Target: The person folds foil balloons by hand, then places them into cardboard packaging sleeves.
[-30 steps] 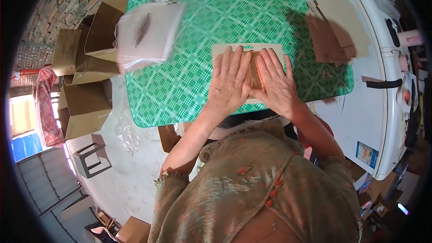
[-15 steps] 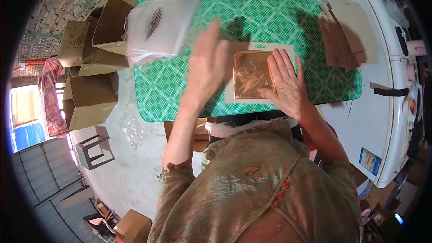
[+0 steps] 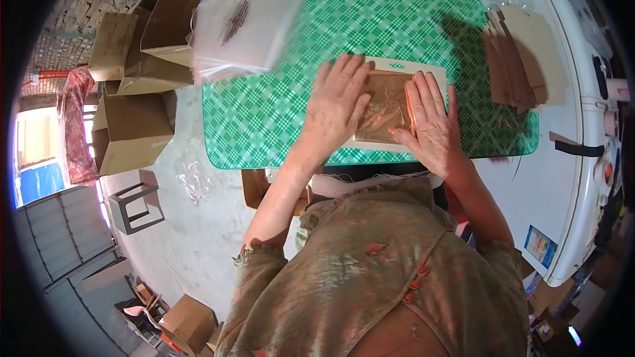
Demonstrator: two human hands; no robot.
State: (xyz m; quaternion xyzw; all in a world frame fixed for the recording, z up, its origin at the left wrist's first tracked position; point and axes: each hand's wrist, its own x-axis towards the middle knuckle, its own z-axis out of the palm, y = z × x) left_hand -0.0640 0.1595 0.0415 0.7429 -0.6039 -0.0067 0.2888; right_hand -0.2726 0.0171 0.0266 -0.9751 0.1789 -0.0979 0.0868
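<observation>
Both hands flank a coppery film-faced panel [image 3: 383, 107] on a cream card [image 3: 415, 69], which lies near the front edge of the green checked desk [image 3: 264, 125]. The left hand [image 3: 336, 107], raised and blurred half a second earlier, is now lowered over the card's left margin, its fingers extended and close together, thumb apart; whether its palm bears down cannot be told. The right hand [image 3: 433, 125] keeps its place along the right side, laid flat, little finger splayed outward, thumb across the panel's lower right corner. With the left hand lowered, the panel appears bracketed on both sides, which suggests smoothing or squaring. The card's near border runs just inside the desk edge, leaving little margin toward the body. Wider stretches of checked surface extend beyond its far border, leftward to a stack of clear sleeves [image 3: 248, 26] and rightward to a pile of brown cards [image 3: 529, 66]
</observation>
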